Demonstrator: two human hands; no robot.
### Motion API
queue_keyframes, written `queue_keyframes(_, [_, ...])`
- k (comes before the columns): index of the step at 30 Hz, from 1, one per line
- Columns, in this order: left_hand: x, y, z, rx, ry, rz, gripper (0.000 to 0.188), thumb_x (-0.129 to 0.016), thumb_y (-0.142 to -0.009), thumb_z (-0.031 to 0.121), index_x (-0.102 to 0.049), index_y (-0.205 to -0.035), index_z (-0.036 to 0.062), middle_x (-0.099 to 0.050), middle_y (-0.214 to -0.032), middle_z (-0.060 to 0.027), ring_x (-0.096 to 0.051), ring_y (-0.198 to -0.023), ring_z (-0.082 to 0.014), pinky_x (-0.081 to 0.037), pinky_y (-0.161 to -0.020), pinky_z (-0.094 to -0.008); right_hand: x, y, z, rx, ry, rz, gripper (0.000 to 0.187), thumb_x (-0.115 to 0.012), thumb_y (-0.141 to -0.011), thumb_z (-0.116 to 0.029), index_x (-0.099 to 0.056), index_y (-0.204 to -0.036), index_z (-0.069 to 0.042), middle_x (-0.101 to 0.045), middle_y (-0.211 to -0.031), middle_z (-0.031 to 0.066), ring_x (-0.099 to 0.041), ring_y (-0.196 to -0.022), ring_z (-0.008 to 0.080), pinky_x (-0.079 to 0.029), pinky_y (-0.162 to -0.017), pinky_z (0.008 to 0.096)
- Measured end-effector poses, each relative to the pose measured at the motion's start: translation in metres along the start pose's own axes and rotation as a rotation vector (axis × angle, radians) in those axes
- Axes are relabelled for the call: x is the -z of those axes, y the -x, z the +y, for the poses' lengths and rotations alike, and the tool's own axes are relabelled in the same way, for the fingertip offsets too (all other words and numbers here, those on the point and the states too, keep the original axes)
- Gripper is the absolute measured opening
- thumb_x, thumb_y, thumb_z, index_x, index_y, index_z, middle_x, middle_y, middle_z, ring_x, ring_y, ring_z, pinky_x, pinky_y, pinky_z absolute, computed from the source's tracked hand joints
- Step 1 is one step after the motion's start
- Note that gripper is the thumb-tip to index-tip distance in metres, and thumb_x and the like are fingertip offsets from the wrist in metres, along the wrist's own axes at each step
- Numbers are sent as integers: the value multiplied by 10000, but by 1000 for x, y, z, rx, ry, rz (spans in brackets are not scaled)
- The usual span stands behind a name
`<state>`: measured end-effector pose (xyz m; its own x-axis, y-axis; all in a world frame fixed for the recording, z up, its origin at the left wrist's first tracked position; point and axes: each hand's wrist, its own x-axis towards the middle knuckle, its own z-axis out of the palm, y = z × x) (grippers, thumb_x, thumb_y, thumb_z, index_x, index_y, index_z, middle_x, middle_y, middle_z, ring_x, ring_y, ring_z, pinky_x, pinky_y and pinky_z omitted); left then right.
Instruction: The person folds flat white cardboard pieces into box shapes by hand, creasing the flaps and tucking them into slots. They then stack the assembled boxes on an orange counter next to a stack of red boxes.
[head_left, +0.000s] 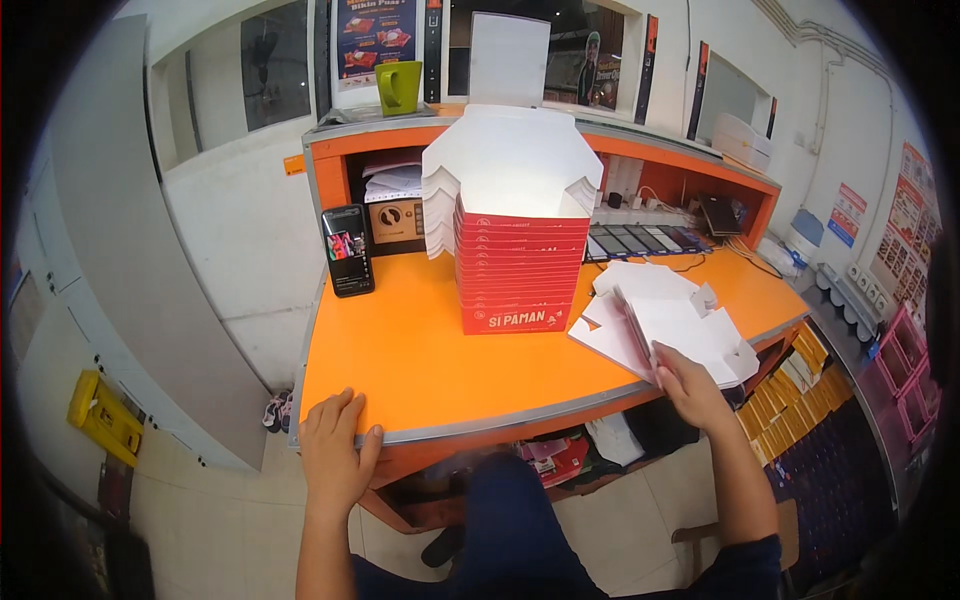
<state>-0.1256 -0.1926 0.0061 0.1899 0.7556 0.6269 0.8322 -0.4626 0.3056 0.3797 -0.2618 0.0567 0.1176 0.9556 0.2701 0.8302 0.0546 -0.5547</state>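
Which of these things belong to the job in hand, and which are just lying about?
Seemingly part of the job:
stack of red-and-white boxes
open white carton, held by the right hand's fingers

Seemingly just lying about:
upright phone
green mug

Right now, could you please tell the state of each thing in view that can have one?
Red boxes: stacked, lids open.
White box blank: partly folded, held by right hand.
Phone: upright, screen lit.
Green mug: upright.
Safe: door looks shut.
Row of flat devices: screens look dark.
Left hand: open, resting on desk.
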Motion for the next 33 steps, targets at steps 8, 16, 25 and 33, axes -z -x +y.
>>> queue_keyframes(8, [2,2,-2,1,-28,6,454,-698,-895,240,-664,-1291,21,-641,-1359,-166,-550,-1270,-380,-388,-1085,-494,24,19,17,193,269,65,356,-624,-946,-186,-649,-1242,10,-691,-1113,268,-648,-1044,472,-469,-1073,567])
queue_keyframes(16, [2,3,-1,-6,-34,6,465,-708,-891,255,-665,-1291,23,-635,-1355,-162,-548,-1278,-369,-385,-1078,-492,36,-28,13,169,222,328,172,-531,-1034,-140,-592,-1001,17,-603,-799,293,-622,-804,504,-459,-665,502])
queue_keyframes(25, [-1,6,-1,-12,-24,-1,491,-711,-893,269,-655,-1314,24,-621,-1379,-169,-538,-1289,-376,-373,-1091,-496,30,-31,57,327,427,232,384,-828,-767,-160,-684,-1104,-45,-728,-1071,165,-668,-1044,391,-515,-889,486])
queue_keyframes(33, [3,5,-1,-10,-25,-25,493,-704,-896,261,-651,-1323,20,-618,-1387,-171,-534,-1299,-382,-367,-1100,-495,44,-13,51,269,521,225,295,-653,-812,31,-727,-1095,-3,-742,-1079,216,-694,-985,408,-531,-901,452])
